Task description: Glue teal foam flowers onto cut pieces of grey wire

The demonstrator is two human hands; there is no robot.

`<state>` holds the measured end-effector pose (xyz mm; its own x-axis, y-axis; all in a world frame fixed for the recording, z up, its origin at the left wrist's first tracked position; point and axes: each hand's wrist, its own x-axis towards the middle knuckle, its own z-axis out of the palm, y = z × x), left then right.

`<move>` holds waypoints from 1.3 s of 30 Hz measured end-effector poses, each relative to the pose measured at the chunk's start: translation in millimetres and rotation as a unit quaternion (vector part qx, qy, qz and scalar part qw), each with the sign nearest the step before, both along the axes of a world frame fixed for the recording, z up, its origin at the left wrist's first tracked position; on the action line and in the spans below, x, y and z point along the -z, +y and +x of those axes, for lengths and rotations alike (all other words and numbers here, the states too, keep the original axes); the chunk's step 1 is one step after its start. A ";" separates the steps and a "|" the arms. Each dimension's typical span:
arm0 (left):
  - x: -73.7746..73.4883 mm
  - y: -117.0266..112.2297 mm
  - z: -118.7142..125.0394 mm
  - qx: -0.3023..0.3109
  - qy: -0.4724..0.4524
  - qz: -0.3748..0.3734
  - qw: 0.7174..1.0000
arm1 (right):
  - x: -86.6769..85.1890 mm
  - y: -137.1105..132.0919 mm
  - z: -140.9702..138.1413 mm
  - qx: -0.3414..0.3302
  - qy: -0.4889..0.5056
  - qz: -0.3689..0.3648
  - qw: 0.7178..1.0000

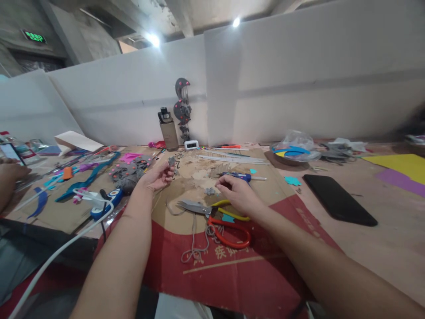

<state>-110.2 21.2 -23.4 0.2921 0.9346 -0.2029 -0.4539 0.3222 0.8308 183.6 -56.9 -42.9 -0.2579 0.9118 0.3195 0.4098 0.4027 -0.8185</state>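
Note:
My left hand [158, 176] is raised a little above the cardboard sheet [199, 261] and pinches a small grey piece [171, 161] between thumb and fingers. My right hand [237, 192] rests on the cardboard with fingers curled, its fingertips pinching at a small grey cluster [210, 191]. Just in front of it lie scissors [195, 207] with yellow handles and a second pair with red handles [230, 232]. A grey cord [194, 241] trails across the red part of the cardboard.
A hot glue gun [102, 204] with a white cable lies at left among blue and grey foam shapes. A bottle [168, 129] stands at the white wall. A black phone [338, 199], yellow and purple sheets [403, 168] lie right. Another person's hand [9, 173] is at far left.

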 end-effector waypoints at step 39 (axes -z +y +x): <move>2.7 7.3 25.9 -0.179 0.271 0.233 0.916 | -41.7 -39.7 4.4 -0.054 -0.352 0.024 0.934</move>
